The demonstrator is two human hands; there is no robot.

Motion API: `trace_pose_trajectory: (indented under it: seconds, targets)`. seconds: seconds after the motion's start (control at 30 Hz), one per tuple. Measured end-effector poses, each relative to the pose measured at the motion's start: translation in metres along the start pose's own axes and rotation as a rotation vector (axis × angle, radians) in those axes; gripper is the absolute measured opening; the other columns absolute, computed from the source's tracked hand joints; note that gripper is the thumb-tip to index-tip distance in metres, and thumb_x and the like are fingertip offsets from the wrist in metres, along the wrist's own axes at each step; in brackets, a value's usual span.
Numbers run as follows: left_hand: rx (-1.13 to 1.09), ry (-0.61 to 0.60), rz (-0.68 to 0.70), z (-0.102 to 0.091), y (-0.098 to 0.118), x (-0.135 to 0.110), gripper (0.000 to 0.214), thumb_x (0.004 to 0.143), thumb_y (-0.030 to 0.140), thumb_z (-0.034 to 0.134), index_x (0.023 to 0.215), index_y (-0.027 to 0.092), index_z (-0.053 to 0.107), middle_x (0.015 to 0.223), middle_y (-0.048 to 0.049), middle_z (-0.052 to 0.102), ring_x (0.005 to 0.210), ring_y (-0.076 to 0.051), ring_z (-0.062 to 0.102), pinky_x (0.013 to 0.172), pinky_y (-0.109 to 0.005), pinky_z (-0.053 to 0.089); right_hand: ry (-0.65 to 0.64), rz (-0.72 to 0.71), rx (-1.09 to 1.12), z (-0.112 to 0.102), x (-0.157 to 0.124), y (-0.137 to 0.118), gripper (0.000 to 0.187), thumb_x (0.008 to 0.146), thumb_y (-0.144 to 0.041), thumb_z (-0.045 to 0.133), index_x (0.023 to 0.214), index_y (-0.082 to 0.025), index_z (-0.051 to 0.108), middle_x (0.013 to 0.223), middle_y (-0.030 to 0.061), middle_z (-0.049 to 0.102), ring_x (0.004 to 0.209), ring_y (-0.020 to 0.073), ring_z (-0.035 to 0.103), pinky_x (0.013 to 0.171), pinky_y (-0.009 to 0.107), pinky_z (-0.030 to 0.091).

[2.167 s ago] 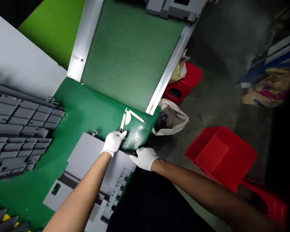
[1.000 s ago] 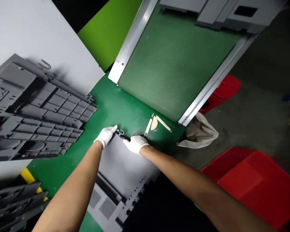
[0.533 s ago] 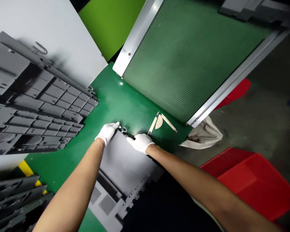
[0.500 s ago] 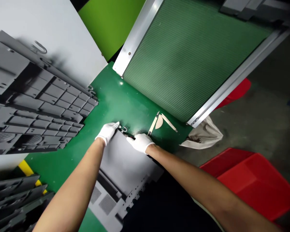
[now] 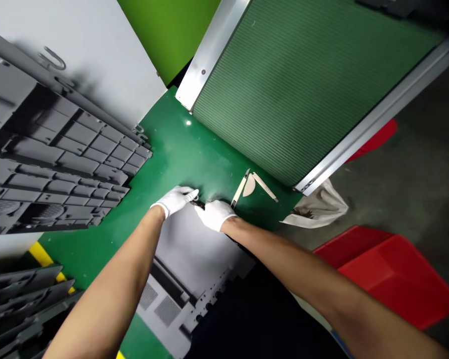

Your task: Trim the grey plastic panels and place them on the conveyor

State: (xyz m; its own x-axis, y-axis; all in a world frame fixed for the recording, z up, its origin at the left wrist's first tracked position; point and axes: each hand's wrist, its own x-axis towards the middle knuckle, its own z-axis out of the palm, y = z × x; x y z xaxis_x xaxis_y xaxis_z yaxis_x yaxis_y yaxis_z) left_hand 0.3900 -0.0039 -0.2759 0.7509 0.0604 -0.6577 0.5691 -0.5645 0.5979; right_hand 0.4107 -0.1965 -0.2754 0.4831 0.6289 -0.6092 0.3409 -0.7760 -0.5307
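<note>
At the far left of the green bench top (image 5: 179, 149) lies a grey moulded panel (image 5: 56, 149), ribbed face up, on a pale grey sheet (image 5: 78, 65). Toward the bench's middle, the gloved left hand (image 5: 175, 199) reaches in with its fingers drawn together, closing toward a thin dark item (image 5: 197, 204) with a red fleck (too small to say what it is, or whether it is pinched). The gloved right hand (image 5: 214, 215) sits just beside it, curled closed at the item's other end, though its grip cannot be confirmed either. Both hands lie over the edge of a flat grey panel (image 5: 187, 254). Work this fine goes best with the hands close and steadying each other, as they are here. Further right lie a pale half-round piece (image 5: 249, 185) flanked by slim strips (image 5: 265, 186), then a white sack (image 5: 318, 212) and a red plastic crate (image 5: 387, 276) on the floor (image 5: 396, 199).
</note>
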Motion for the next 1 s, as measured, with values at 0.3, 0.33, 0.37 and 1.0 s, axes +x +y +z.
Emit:
trace_pose_trajectory:
  seconds: [0.3, 0.33, 0.37, 1.0]
  targets:
    - [0.199, 0.006, -0.145, 0.021, 0.014, 0.044, 0.050, 0.065, 0.058, 0.078, 0.039, 0.024, 0.051, 0.044, -0.0051, 0.048, 0.062, -0.023, 0.055, 0.067, -0.035, 0.042, 0.100, -0.015, -0.127, 0.013, -0.003, -0.002, 0.068, 0.106, -0.055, 0.029, 0.095, -0.009, 0.078, 0.089, 0.0231, 0.077, 0.086, 0.0326, 0.076, 0.078, 0.040, 0.056]
    - [0.161, 0.000, -0.124, 0.021, 0.011, 0.041, 0.048, 0.066, 0.060, 0.077, 0.043, 0.024, 0.056, 0.048, -0.0062, 0.052, 0.064, -0.023, 0.056, 0.067, -0.035, 0.044, 0.082, -0.003, -0.113, 0.013, -0.003, 0.000, 0.068, 0.106, -0.056, 0.029, 0.096, -0.009, 0.078, 0.091, 0.0229, 0.077, 0.088, 0.0329, 0.076, 0.079, 0.040, 0.057]
    - [0.119, -0.007, -0.096, 0.021, 0.009, 0.036, 0.046, 0.069, 0.063, 0.074, 0.051, 0.022, 0.062, 0.056, -0.0078, 0.060, 0.067, -0.023, 0.058, 0.068, -0.034, 0.046, 0.055, 0.004, -0.094, 0.012, -0.003, 0.001, 0.068, 0.105, -0.056, 0.029, 0.097, -0.010, 0.078, 0.092, 0.0229, 0.077, 0.091, 0.0331, 0.076, 0.080, 0.041, 0.056]
    - [0.082, 0.192, -0.152, 0.031, 0.008, 0.029, 0.043, 0.065, 0.061, 0.078, 0.055, 0.021, 0.067, 0.061, -0.0107, 0.064, 0.077, -0.029, 0.066, 0.074, -0.037, 0.051, 0.130, -0.024, -0.135, 0.023, -0.012, -0.003, 0.062, 0.107, -0.047, 0.029, 0.099, -0.009, 0.077, 0.093, 0.0226, 0.077, 0.091, 0.0329, 0.076, 0.079, 0.041, 0.057]
